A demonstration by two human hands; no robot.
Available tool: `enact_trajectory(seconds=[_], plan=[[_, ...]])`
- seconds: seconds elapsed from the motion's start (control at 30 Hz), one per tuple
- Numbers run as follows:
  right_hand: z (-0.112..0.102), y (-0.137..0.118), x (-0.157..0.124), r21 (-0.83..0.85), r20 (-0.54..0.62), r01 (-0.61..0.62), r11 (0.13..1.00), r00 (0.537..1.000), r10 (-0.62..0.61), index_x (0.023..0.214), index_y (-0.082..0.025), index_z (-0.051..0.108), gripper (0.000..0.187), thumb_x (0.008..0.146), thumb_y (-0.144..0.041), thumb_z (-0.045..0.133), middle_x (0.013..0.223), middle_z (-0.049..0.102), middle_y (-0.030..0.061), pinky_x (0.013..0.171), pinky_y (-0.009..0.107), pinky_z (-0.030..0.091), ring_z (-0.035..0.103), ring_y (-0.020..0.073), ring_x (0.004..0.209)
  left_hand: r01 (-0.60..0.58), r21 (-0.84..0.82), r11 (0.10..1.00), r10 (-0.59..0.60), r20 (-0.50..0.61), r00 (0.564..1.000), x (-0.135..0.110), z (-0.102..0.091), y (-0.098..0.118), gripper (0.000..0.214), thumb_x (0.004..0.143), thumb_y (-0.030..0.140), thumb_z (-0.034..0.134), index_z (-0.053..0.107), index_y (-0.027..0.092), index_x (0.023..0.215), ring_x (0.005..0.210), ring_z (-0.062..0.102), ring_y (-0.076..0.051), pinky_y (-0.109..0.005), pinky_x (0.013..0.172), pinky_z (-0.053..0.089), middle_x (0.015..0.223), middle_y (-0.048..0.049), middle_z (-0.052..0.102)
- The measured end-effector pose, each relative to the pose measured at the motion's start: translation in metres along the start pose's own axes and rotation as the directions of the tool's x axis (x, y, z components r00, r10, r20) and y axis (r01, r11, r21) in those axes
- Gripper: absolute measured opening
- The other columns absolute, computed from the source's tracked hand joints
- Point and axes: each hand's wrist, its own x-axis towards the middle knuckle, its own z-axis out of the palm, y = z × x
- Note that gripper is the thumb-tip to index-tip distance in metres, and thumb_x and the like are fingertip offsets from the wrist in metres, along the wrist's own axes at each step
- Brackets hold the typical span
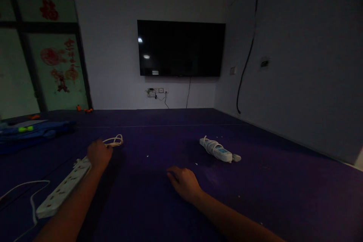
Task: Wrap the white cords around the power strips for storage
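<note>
My left hand [98, 154] rests closed at the far end of a long white power strip [61, 189] lying on the purple floor mat [159, 204]; its fingers seem to hold the strip's bundled cream cable [115, 141], though the dim light hides the grip. My right hand [184, 182] lies palm down on the mat with its fingers stretched forward, holding nothing. A second white power strip [217, 150], with its cable wrapped around it, sits on the mat beyond and to the right of my right hand.
A dark television [180, 48] hangs on the far wall above wall sockets [155, 91]. A blue object [31, 133] lies at the left edge, and a thin white cable [27, 187] loops near the long strip. A black cable [249, 51] runs down the right wall.
</note>
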Motion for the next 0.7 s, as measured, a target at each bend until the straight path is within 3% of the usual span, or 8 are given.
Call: enact_trajectory(seconds=[0.1, 0.23, 0.37, 0.47, 0.6, 0.7], plan=[[0.001, 0.000, 0.002, -0.002, 0.008, 0.001, 1.000, 1.000, -0.001, 0.109, -0.026, 0.063, 0.032, 0.090, -0.034, 0.038, 0.081, 0.071, 0.0014, 0.062, 0.022, 0.042, 0.066, 0.0151, 0.071, 0.135, 0.089, 0.987, -0.144, 0.095, 0.985, 0.012, 0.003, -0.019, 0.033, 0.075, 0.024, 0.050, 0.059, -0.001, 0.095, 0.105, 0.051, -0.043, -0.049, 0.075, 0.043, 0.102, -0.0281, 0.060], [0.001, 0.000, 0.004, 0.003, 0.023, -0.010, 1.000, 1.000, 0.010, 0.109, -0.026, 0.063, 0.032, 0.090, -0.034, 0.038, 0.084, 0.072, 0.0018, 0.063, 0.023, 0.042, 0.066, 0.0158, 0.073, 0.165, 0.180, 0.970, -0.202, 0.209, 0.957, 0.027, 0.008, -0.031, 0.023, 0.075, 0.021, 0.045, 0.062, 0.009, 0.084, 0.105, 0.052, -0.040, -0.057, 0.080, 0.035, 0.094, -0.0146, 0.067], [0.002, 0.000, 0.007, -0.004, 0.035, 0.003, 1.000, 0.999, -0.003, 0.109, -0.025, 0.063, 0.032, 0.090, -0.033, 0.038, 0.085, 0.072, 0.0022, 0.063, 0.023, 0.042, 0.066, 0.0160, 0.072, 0.133, 0.168, 0.977, -0.174, 0.261, 0.950, 0.039, 0.010, -0.036, 0.022, 0.074, 0.016, 0.043, 0.063, 0.009, 0.080, 0.102, 0.056, -0.037, -0.054, 0.086, 0.033, 0.100, -0.0187, 0.066], [0.002, 0.000, 0.008, -0.010, 0.034, -0.002, 1.000, 0.999, 0.002, 0.108, -0.025, 0.063, 0.032, 0.090, -0.033, 0.038, 0.082, 0.072, 0.0020, 0.060, 0.023, 0.041, 0.066, 0.0156, 0.069, 0.116, 0.096, 0.989, -0.138, 0.285, 0.948, 0.042, 0.011, -0.041, 0.017, 0.073, 0.019, 0.047, 0.062, 0.013, 0.074, 0.096, 0.060, -0.036, -0.047, 0.081, 0.039, 0.095, -0.0179, 0.068], [0.001, -0.001, 0.008, -0.022, 0.033, -0.003, 1.000, 0.999, 0.003, 0.106, -0.026, 0.064, 0.032, 0.090, -0.033, 0.037, 0.081, 0.072, 0.0014, 0.060, 0.024, 0.041, 0.066, 0.0166, 0.070, 0.117, -0.028, 0.993, -0.104, 0.300, 0.948, 0.045, 0.010, -0.048, 0.017, 0.071, 0.017, 0.050, 0.054, 0.018, 0.055, 0.082, 0.063, -0.032, -0.032, 0.065, 0.042, 0.067, -0.0101, 0.068], [0.001, -0.002, 0.008, -0.011, 0.028, 0.006, 1.000, 1.000, -0.006, 0.105, -0.026, 0.064, 0.032, 0.090, -0.033, 0.037, 0.086, 0.072, 0.0018, 0.063, 0.025, 0.042, 0.067, 0.0177, 0.074, 0.100, -0.139, 0.985, -0.058, 0.274, 0.960, 0.048, 0.008, -0.046, 0.027, 0.071, 0.016, 0.053, 0.047, 0.020, 0.045, 0.066, 0.062, -0.028, -0.028, 0.058, 0.038, 0.044, -0.0037, 0.056]])
